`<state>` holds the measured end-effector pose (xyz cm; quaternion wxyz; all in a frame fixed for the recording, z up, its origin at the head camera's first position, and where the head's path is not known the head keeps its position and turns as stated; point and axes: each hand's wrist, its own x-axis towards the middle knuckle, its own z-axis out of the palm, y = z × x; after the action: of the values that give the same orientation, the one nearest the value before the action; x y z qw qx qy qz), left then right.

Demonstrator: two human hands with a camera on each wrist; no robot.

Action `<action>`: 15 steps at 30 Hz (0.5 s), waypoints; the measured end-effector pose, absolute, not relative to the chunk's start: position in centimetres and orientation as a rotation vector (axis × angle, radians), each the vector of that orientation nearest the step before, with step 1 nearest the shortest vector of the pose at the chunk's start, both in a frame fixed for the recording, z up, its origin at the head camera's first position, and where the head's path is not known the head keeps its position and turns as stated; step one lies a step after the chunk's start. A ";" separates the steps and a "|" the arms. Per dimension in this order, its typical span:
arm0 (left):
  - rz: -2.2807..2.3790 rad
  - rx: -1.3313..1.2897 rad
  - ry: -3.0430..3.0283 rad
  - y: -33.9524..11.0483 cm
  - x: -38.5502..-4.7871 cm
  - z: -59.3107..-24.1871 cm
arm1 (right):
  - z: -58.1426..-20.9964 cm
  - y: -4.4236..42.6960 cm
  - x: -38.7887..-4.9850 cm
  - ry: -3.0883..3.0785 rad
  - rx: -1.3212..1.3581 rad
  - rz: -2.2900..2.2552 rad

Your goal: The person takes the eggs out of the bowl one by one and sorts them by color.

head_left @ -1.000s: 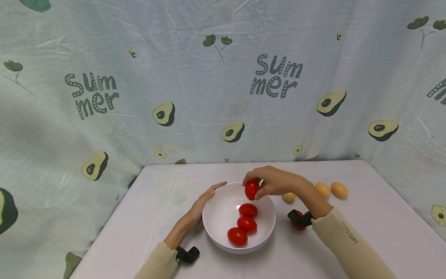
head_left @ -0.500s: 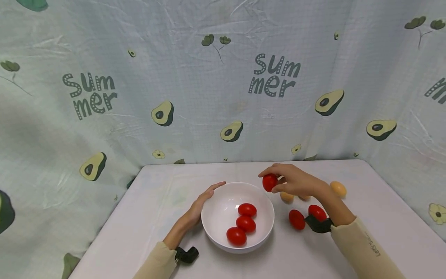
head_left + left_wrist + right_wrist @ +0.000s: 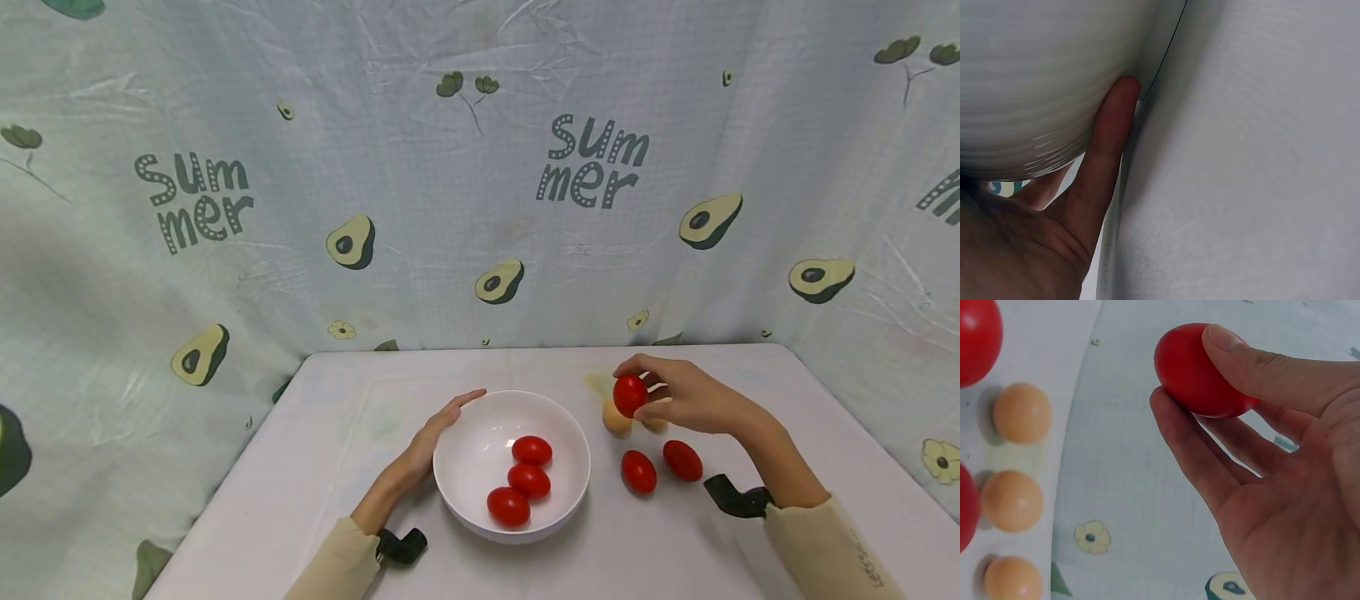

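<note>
My right hand pinches a red egg between thumb and fingers, held above the back right of the table. In the right wrist view, the thumb lies on one side of this red egg, fingertips on the other. My left hand rests along the left outer side of a white bowl, its fingers straight. The left wrist view shows a finger against the bowl's outer wall. Inside the bowl lie three red eggs.
Two more red eggs, one nearer the bowl and one farther right, lie on the white table. Behind them are tan eggs, partly hidden by my right hand; three tan eggs show in the right wrist view. A printed curtain hangs behind.
My right hand has carried the red egg from over the bowl's rim to the right, above the tan eggs. My left hand and the bowl have stayed put.
</note>
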<state>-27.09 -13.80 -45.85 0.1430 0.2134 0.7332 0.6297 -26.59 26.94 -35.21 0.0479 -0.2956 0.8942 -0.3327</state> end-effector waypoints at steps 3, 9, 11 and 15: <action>1.818 0.616 2.113 -13.8 -27.1 -45.8 | -35.5 28.1 -26.4 2.748 -0.884 -1.009; 1.811 0.640 2.110 -13.9 -27.2 -45.9 | -36.2 30.3 -26.1 2.773 -0.875 -0.983; 1.806 0.647 2.112 -14.0 -27.2 -45.9 | -36.4 31.0 -26.0 2.771 -0.851 -0.985; 1.804 0.655 2.113 -14.0 -27.2 -45.9 | -36.6 32.1 -25.7 2.755 -0.798 -0.987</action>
<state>-27.21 -13.97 -45.86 0.1430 0.2270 0.7325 0.6256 -25.72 32.11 -36.56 0.0542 -0.2627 0.9069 -0.3248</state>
